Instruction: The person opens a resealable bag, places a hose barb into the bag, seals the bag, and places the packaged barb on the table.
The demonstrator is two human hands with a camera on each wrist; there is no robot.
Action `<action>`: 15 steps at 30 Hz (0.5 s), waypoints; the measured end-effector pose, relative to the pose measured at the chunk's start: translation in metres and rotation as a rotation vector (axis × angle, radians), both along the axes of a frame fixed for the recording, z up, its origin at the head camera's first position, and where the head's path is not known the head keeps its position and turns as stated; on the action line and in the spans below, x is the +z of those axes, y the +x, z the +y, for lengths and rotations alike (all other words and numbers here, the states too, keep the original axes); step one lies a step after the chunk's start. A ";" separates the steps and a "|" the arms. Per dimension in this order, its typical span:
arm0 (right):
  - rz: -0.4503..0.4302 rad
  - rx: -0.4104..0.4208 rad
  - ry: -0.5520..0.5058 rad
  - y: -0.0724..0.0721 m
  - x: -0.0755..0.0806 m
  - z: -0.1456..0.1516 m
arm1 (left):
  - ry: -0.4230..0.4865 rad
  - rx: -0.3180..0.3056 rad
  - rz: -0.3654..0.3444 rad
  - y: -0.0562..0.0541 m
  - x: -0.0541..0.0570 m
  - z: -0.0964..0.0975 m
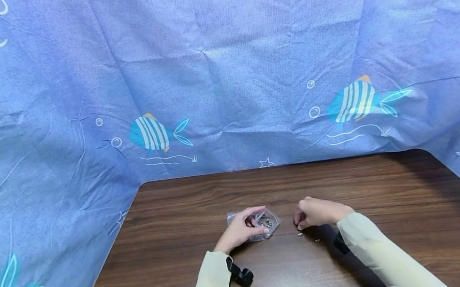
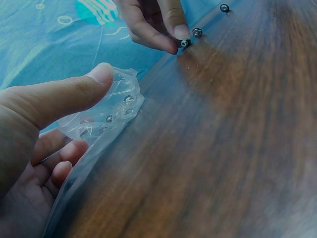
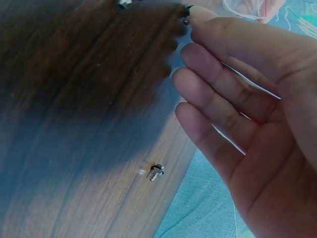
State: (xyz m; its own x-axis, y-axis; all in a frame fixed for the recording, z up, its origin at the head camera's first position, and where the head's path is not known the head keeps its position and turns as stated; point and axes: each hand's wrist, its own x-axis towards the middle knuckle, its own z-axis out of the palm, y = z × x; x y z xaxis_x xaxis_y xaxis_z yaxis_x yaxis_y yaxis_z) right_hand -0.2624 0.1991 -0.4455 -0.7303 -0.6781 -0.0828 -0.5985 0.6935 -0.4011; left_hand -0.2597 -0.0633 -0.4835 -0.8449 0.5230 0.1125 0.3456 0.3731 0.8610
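My left hand [image 1: 237,230] holds a clear plastic bag [image 1: 275,219] on the table, its thumb at the bag's mouth and the other fingers curled behind. Several small shiny metal screws [image 2: 109,119] lie inside the bag. To the right of it, the thumb and index finger of my right hand [image 1: 320,211] pinch another small metal screw [image 2: 185,43] low over the table. The remaining fingers of that hand are loosely bent in the right wrist view. Two loose screws lie near the right hand, one screw [image 1: 300,234] just below its fingertips and one screw [image 1: 317,240] nearer the wrist.
The dark wood-grain table [image 1: 177,208] spreads around both hands. A blue cloth [image 1: 247,84] printed with fish hangs behind it and along the sides. Each wrist wears a black camera strap, such as the left wrist camera [image 1: 244,277].
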 end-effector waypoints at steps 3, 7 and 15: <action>0.009 0.005 -0.006 0.000 -0.003 0.000 | 0.006 -0.011 -0.005 0.007 0.013 -0.001; 0.004 0.001 -0.017 -0.001 -0.005 0.001 | -0.002 -0.011 0.000 0.011 0.020 -0.002; 0.062 0.041 -0.023 -0.001 -0.006 0.003 | 0.000 -0.014 -0.002 0.011 0.020 -0.002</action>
